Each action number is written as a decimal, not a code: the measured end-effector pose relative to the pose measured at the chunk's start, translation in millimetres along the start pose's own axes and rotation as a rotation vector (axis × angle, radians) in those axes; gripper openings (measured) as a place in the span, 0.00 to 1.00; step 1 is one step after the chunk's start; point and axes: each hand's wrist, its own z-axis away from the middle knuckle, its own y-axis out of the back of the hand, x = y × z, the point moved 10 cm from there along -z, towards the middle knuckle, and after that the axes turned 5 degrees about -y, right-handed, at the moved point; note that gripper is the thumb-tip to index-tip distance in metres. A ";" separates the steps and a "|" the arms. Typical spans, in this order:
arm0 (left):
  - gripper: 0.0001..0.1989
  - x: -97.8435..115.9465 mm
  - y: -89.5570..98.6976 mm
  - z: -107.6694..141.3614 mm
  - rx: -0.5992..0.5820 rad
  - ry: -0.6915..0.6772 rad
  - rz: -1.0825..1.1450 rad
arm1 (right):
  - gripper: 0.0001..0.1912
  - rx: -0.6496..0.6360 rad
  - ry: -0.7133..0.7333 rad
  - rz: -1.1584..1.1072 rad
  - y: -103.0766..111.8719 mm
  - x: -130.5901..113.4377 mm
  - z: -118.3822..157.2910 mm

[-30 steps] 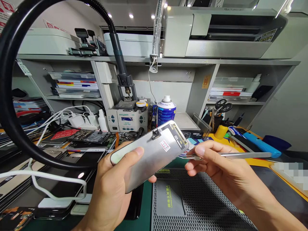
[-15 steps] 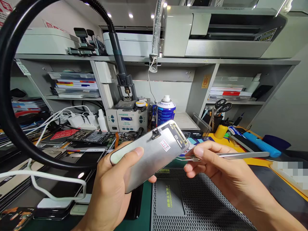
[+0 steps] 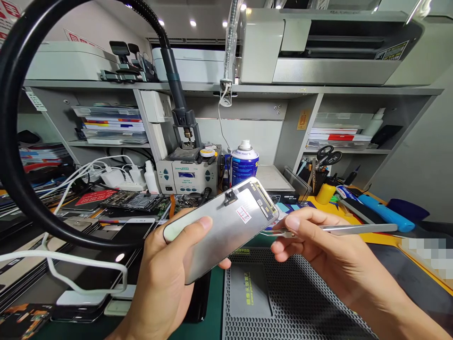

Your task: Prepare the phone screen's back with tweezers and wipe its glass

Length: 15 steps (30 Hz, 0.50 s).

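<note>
My left hand (image 3: pixel 166 269) is closed round the lower left part of a phone screen (image 3: pixel 219 241), thumb on its silvery back. The screen is tilted, its upper end pointing right. That back carries a small white sticker (image 3: pixel 243 215) with red marks and a short black flex cable (image 3: pixel 230 197). Between the thumb and fingers of my right hand (image 3: pixel 307 236) is a pair of metal tweezers (image 3: pixel 357 229). Their bent tips lie close to the screen's lower right edge; whether they touch it I cannot tell. Below both hands lies a black perforated mat (image 3: pixel 300 297).
A black hose (image 3: pixel 10 141) loops along the left, joined to a hot-air station (image 3: pixel 187 174). A blue spray can (image 3: pixel 245 163) stands behind the screen. Several phones and parts (image 3: pixel 130 236) crowd the left. Scissors (image 3: pixel 329 155) and a blue-handled tool (image 3: pixel 385 212) are at right.
</note>
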 end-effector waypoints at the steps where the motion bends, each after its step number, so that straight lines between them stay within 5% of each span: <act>1: 0.08 0.1 -1.0 -0.1 -0.006 0.001 -0.001 | 0.08 -0.001 -0.004 0.000 -0.4 0.3 0.3; 15: 0.09 2.3 -4.0 0.7 -0.019 -0.001 0.004 | 0.08 0.003 -0.012 0.003 -0.1 -0.2 1.9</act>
